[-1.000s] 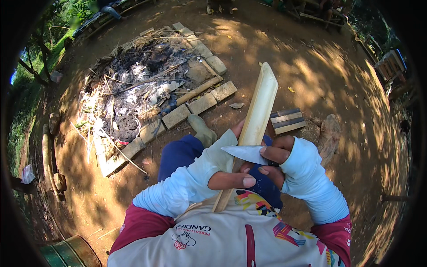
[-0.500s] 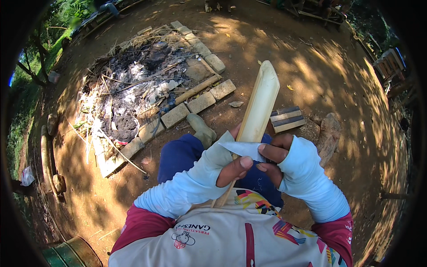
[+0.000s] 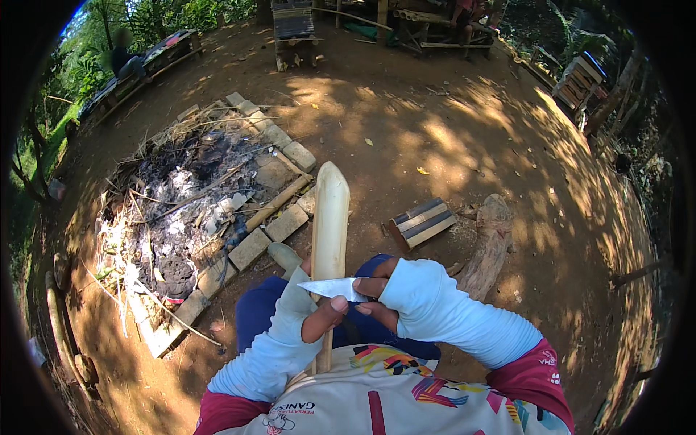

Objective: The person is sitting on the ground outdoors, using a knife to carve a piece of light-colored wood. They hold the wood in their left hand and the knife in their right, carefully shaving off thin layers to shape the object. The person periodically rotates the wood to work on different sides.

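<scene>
My left hand (image 3: 304, 310), in a light blue fingerless sleeve, is closed around a long split piece of bamboo (image 3: 330, 225). The pale hollow inside of the bamboo faces up; its cut, pointed end is away from me, and its near end reaches my shirt. In my right hand (image 3: 386, 291) is a knife (image 3: 328, 288) with a short, pointed blade. The blade lies across the bamboo, its tip toward the left. My left thumb is close to the blade's lower edge. The knife's handle is hidden by my right fingers.
A bed of ash (image 3: 188, 196) bordered by blocks (image 3: 250, 249) lies to the left. Ahead on the right sit a small striped wooden block (image 3: 423, 222) and a log (image 3: 489, 246). Benches (image 3: 156, 61) stand at the far edge, with a person on the left one.
My view has tilted up and shifted right, so the far benches now show. The bamboo stands straighter, less slanted to the right. Both hands keep their holds, the blade still across the bamboo.
</scene>
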The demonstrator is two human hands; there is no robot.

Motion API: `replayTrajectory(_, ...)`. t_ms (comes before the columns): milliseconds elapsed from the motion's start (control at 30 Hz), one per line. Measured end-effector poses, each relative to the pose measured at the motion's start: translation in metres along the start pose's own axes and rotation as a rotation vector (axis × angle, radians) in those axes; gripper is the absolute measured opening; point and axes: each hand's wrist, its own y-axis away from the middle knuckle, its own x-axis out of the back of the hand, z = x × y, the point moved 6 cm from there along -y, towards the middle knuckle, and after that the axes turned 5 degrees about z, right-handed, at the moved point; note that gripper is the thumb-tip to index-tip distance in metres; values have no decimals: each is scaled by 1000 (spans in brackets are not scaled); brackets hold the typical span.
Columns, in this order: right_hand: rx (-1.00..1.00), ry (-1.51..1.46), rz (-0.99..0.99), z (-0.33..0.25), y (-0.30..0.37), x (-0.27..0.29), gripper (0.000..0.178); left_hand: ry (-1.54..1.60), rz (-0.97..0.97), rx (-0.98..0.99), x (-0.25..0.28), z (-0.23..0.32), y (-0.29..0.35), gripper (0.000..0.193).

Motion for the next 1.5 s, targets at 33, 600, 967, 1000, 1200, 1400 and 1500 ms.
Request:
replayTrajectory(33,-14,1,-38,1,1,-4,27,-27,36,-18,1,2,3,65)
replayTrajectory(600,51,-114,341,-5,2,-9,26,-50,-24,3,5,-14,4,64)
replayTrajectory(967,19,-84,388,-6,0,-18,28,0,75,64,6,-18,8,48)
replayTrajectory(1000,20,-99,383,-5,-1,-20,28,8,60,60,8,-19,8,46)
replayTrajectory(1200,35,-270,346,-4,-1,-23,31,19,-15,28,17,-20,9,56)
replayTrajectory(1400,78,-257,286,-8,-4,-20,30,47,-38,29,15,7,12,85)
replayTrajectory(1500,90,-227,265,-11,1,-18,31,29,-44,27,13,4,20,87)
